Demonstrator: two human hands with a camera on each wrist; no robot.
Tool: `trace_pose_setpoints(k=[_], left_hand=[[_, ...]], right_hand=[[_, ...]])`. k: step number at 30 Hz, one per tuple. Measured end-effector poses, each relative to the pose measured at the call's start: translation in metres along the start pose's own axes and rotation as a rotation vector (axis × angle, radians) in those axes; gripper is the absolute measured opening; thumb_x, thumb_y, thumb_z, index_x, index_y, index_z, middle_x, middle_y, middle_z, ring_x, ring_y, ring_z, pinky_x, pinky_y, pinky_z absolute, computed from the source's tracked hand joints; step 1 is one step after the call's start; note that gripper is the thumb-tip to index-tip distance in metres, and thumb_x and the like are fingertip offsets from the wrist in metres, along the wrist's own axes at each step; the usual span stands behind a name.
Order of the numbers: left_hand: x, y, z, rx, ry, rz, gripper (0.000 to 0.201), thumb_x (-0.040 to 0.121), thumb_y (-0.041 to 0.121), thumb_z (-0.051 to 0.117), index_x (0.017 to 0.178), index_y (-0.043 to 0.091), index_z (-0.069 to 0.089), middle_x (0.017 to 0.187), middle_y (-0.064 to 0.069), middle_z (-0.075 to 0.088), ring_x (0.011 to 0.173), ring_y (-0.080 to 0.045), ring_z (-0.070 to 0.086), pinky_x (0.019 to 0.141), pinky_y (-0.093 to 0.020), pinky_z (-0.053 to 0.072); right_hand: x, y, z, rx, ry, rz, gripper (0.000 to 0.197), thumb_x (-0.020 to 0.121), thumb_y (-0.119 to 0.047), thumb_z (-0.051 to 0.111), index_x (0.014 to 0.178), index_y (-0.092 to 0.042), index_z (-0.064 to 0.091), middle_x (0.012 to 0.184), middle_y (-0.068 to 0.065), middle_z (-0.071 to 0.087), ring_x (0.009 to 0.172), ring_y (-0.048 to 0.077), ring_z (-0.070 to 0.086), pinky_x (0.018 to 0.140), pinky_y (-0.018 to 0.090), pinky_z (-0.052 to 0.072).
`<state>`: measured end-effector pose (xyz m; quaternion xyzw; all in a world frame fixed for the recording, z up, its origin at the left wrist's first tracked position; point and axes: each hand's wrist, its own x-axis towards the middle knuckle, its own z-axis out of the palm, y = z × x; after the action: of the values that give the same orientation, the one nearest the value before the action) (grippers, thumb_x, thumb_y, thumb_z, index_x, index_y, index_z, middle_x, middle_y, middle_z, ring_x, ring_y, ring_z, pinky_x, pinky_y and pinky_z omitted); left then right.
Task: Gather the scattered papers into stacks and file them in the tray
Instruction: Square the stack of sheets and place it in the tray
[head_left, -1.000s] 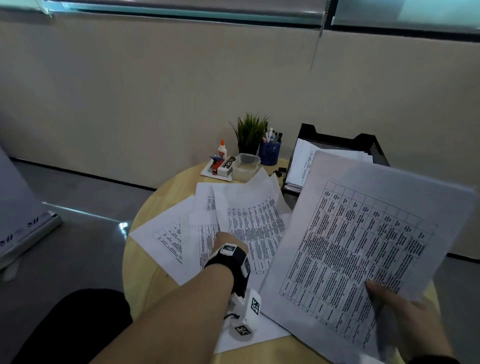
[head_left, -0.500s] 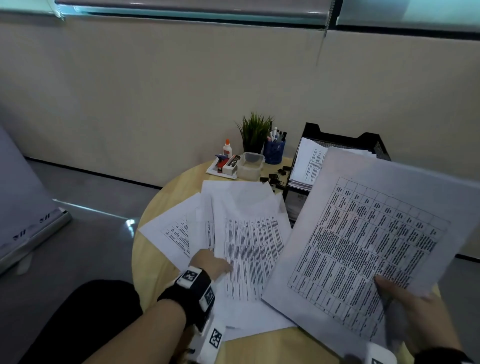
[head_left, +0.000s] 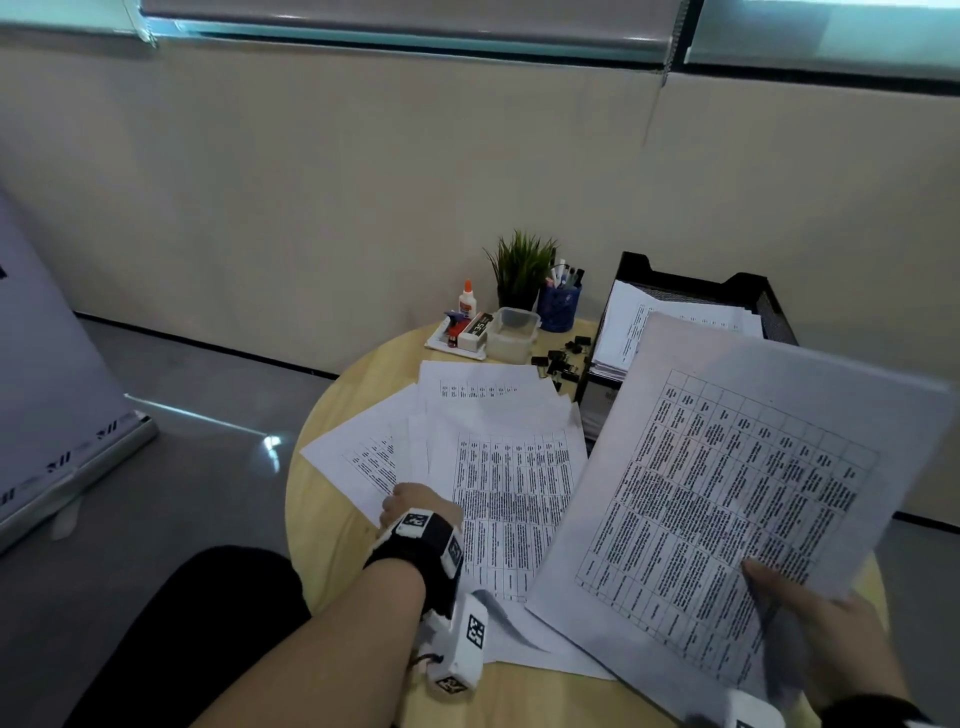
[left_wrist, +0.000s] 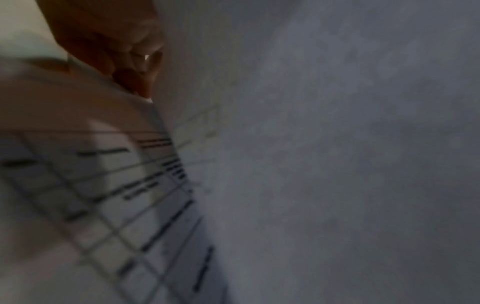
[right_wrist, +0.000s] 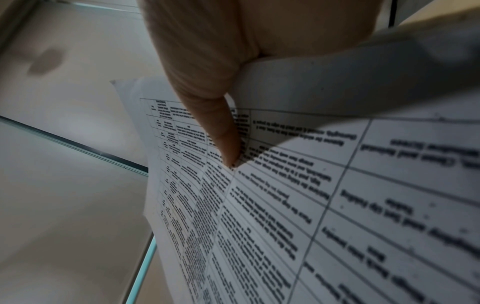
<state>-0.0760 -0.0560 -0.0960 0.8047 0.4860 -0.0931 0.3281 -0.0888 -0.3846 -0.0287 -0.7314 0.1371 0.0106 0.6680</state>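
Observation:
Several printed sheets (head_left: 498, 415) lie fanned over the round wooden table (head_left: 332, 545). My left hand (head_left: 415, 501) sits at the left edge of the top sheet. In the left wrist view its curled fingers (left_wrist: 135, 59) pinch a printed sheet (left_wrist: 103, 205). My right hand (head_left: 821, 639) holds a gathered stack of papers (head_left: 727, 493) tilted up above the table's right side. In the right wrist view the thumb (right_wrist: 215, 102) presses on the stack's (right_wrist: 285, 205) face. The black mesh tray (head_left: 776, 319) stands at the back right with papers (head_left: 623, 322) in it, partly hidden by the stack.
At the table's back stand a small plant (head_left: 522, 270), a blue pen cup (head_left: 558, 306), a clear plastic box (head_left: 511, 327), a glue bottle (head_left: 467, 299) and a white dish of desk items (head_left: 460, 335). Black binder clips (head_left: 563, 358) lie beside the tray. A banner stand (head_left: 52, 415) is on the floor at left.
My left hand has pulled back toward me and to the left, and the top sheets slid with it. The right hand still holds the stack up in about the same place.

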Motion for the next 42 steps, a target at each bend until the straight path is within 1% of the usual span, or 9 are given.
trace_pose_setpoints(k=[2,6,10,12,18,21,29,35,42], left_hand=[[0.002,-0.001,0.0,0.002,0.0,-0.013,0.056,0.074,0.024,0.066,0.12,0.005,0.04,0.125,-0.015,0.045,0.116,-0.031,0.049,0.098,-0.04,0.046],[0.003,-0.005,0.001,0.11,-0.002,0.004,0.04,0.071,0.031,0.069,0.1,0.012,0.049,0.121,-0.012,0.047,0.115,-0.029,0.045,0.097,-0.037,0.04],[0.0,-0.01,0.005,0.104,0.045,0.134,0.032,0.079,0.022,0.057,0.109,0.012,0.055,0.115,-0.011,0.057,0.111,-0.031,0.049,0.098,-0.042,0.043],[-0.003,-0.016,0.005,0.026,0.059,0.213,0.033,0.082,0.015,0.049,0.114,0.011,0.053,0.111,-0.01,0.061,0.105,-0.03,0.055,0.094,-0.039,0.046],[0.0,-0.03,-0.022,-0.183,-0.006,0.374,0.015,0.085,0.008,0.055,0.098,0.015,0.054,0.1,-0.009,0.062,0.091,-0.025,0.057,0.078,-0.029,0.046],[0.013,-0.039,-0.04,-0.237,-0.047,0.355,0.018,0.082,0.003,0.06,0.098,0.009,0.055,0.103,-0.014,0.062,0.1,-0.029,0.058,0.088,-0.034,0.047],[0.028,-0.063,-0.026,-0.241,-0.043,0.253,0.012,0.083,-0.002,0.054,0.081,0.005,0.044,0.083,-0.009,0.051,0.093,-0.029,0.053,0.075,-0.029,0.039],[0.022,-0.058,-0.023,-0.119,0.063,0.226,0.04,0.078,0.021,0.065,0.111,0.002,0.053,0.109,-0.015,0.057,0.099,-0.033,0.058,0.084,-0.035,0.05],[0.018,-0.058,-0.022,-0.48,-0.025,0.18,0.037,0.08,0.034,0.064,0.098,0.001,0.059,0.096,-0.01,0.06,0.094,-0.029,0.059,0.083,-0.032,0.05]], right_hand=[[-0.002,-0.003,0.001,0.028,0.026,-0.015,0.074,0.026,-0.055,0.088,0.077,-0.007,0.062,0.078,-0.002,0.064,0.081,0.026,0.062,0.077,0.032,0.044],[0.0,-0.006,0.0,0.075,0.031,-0.007,0.014,0.076,-0.003,0.073,0.074,-0.007,0.06,0.077,0.004,0.063,0.087,0.032,0.059,0.094,0.039,0.041],[-0.002,-0.006,0.003,0.161,0.01,0.033,0.033,0.053,-0.006,0.081,0.076,-0.004,0.058,0.068,0.004,0.069,0.063,0.024,0.061,0.064,0.023,0.055],[-0.001,-0.006,0.002,0.219,0.015,0.039,0.025,0.063,0.0,0.077,0.079,-0.002,0.058,0.086,0.012,0.065,0.066,0.023,0.058,0.05,0.017,0.053],[0.001,-0.014,-0.002,0.195,0.0,0.031,0.019,0.082,0.006,0.065,0.097,-0.001,0.055,0.093,0.007,0.058,0.069,0.015,0.051,0.092,0.032,0.035],[0.007,-0.008,0.0,0.124,0.012,0.073,0.014,0.079,0.006,0.067,0.088,-0.002,0.06,0.085,0.007,0.062,0.073,0.021,0.056,0.092,0.038,0.042],[0.013,-0.001,0.023,0.135,-0.149,0.164,0.024,0.078,0.014,0.062,0.101,0.01,0.058,0.091,0.017,0.066,0.08,0.029,0.062,0.067,0.035,0.056],[0.018,0.012,0.057,0.041,-0.325,0.26,0.025,0.074,0.01,0.069,0.097,0.012,0.057,0.095,0.024,0.066,0.085,0.036,0.062,0.077,0.039,0.05],[0.027,0.017,0.111,-0.051,-0.441,0.28,0.02,0.079,0.016,0.06,0.099,0.013,0.06,0.086,0.024,0.072,0.086,0.039,0.067,0.083,0.045,0.051]])
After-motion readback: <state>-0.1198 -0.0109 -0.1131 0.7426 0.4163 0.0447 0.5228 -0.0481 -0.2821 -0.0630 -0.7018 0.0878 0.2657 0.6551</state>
